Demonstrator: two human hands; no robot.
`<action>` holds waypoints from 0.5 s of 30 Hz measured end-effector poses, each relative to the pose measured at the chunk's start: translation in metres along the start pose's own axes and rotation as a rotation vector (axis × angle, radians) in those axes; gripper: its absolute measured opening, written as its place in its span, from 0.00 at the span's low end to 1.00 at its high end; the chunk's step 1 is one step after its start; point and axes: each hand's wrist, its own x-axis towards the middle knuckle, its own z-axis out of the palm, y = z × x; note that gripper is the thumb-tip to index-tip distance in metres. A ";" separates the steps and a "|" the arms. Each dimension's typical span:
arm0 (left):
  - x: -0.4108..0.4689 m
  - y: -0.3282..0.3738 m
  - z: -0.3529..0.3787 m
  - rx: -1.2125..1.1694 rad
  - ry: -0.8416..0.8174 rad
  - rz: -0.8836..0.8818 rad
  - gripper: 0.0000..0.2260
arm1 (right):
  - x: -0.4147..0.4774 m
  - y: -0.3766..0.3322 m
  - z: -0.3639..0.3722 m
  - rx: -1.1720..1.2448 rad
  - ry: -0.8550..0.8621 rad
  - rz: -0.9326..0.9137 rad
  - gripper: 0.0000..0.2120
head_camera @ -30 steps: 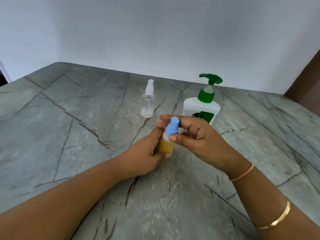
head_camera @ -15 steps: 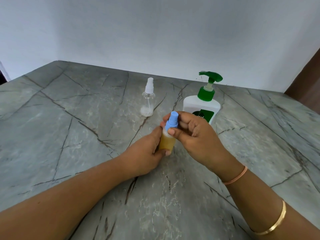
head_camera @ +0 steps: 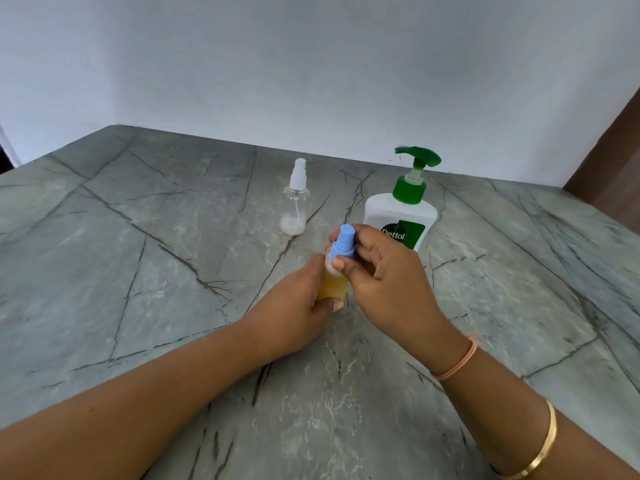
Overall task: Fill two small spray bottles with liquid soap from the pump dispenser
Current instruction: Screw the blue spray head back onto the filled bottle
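Worktop [head_camera: 145, 271]: grey stone with dark veins, running back to a pale wall; it sits at much the same angle as a second ago, with the view tipped only slightly.
Left hand [head_camera: 294, 306]: wrapped around the lower body of the small bottle, thumb tip showing at the bottle's foot. Its hold looks the same as half a second ago, with the forearm along the same line from the lower left.
Clear bottle [head_camera: 295, 209]: upright on the worktop behind the hands, well apart from them, white spray top on, only a little white foam at the bottom. It has not moved.
Small bottle [head_camera: 333, 284]: upright between both hands at mid-frame, its body filled with yellowish liquid. It stands in front of the soap dispenser, in the same spot as in the earlier frames.
Blue cap [head_camera: 343, 245]: seated on the small bottle's neck, more of it bare than a second ago, when the fingers lay over it.
Right hand [head_camera: 381, 271]: closed on the blue cap, thumb at its base and fingers curled behind it; the fingers have turned somewhat around the cap since the earlier frames.
Soap dispenser [head_camera: 400, 216]: white with a green pump, upright just behind the right hand, unmoved.
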 end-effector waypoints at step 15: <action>0.001 -0.002 -0.006 0.026 0.047 0.001 0.13 | -0.004 -0.005 0.010 -0.067 0.090 0.018 0.14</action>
